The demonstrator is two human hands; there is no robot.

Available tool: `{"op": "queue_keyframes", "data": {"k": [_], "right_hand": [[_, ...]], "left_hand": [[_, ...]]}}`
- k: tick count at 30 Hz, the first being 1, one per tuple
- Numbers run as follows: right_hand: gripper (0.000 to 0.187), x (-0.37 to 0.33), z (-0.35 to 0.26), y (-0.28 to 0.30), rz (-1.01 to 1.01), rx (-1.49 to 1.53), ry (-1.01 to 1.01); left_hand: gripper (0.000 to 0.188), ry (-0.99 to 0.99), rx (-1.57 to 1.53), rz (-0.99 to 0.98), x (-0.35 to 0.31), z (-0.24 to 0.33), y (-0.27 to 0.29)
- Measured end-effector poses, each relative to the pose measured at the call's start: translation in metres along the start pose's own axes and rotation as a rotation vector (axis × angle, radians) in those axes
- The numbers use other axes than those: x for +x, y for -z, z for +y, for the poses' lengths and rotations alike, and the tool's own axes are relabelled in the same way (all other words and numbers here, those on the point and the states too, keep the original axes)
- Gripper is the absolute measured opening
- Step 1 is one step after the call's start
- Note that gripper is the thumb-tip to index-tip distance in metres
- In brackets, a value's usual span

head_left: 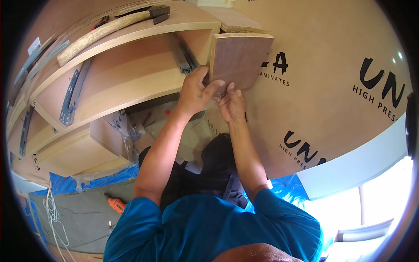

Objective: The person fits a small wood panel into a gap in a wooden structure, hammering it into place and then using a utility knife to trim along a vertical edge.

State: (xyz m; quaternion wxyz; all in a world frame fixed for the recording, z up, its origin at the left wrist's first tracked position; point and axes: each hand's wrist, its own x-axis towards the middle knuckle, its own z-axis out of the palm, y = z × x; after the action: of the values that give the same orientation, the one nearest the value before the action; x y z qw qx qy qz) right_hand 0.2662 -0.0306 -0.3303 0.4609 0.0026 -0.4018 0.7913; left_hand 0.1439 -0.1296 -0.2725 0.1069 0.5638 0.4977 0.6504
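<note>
A small plywood panel (pixel 240 59) with a brown face and pale layered edges stands at the right end of the open wooden cabinet (pixel 131 94). My left hand (pixel 196 91) grips the panel's lower left corner, thumb across the brown face. Closed at the bottom edge, just right of it, is my right hand (pixel 232 105), its thumb and fingers pinching the panel there. Metal drawer slides (pixel 181 54) are fixed inside the cabinet, close to my left hand. The fingers behind the panel are partly hidden.
On the cabinet top lies a claw hammer (pixel 113 32) with a wooden handle. A large printed brown board (pixel 331 100) rises along the right. Below left are an orange power tool (pixel 117 204), a loose pale cord (pixel 52 214) and blue plastic sheeting (pixel 65 183).
</note>
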Motion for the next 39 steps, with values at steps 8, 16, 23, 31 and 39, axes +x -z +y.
{"op": "queue_keyframes", "data": {"k": [8, 16, 23, 31, 39], "right_hand": [[0.035, 0.008, 0.017, 0.026, 0.054, -0.023, -0.111], [0.047, 0.018, 0.009, 0.025, -0.034, 0.012, -0.066], [0.06, 0.022, 0.018, 0.02, -0.023, 0.056, -0.12], [0.047, 0.032, 0.017, 0.023, -0.002, -0.007, -0.085], [0.044, 0.034, 0.022, 0.024, 0.01, 0.034, -0.075]], "left_hand": [[0.051, -0.131, 0.092, 0.309, 0.002, -0.013, -0.027], [0.049, -0.244, 0.421, 0.396, 0.009, -0.004, -0.03], [0.047, -0.178, 0.37, 0.45, 0.008, -0.007, -0.032], [0.044, -0.204, 0.282, 0.45, 0.017, -0.01, -0.034], [0.044, -0.203, 0.329, 0.444, 0.021, -0.006, -0.033]]}}
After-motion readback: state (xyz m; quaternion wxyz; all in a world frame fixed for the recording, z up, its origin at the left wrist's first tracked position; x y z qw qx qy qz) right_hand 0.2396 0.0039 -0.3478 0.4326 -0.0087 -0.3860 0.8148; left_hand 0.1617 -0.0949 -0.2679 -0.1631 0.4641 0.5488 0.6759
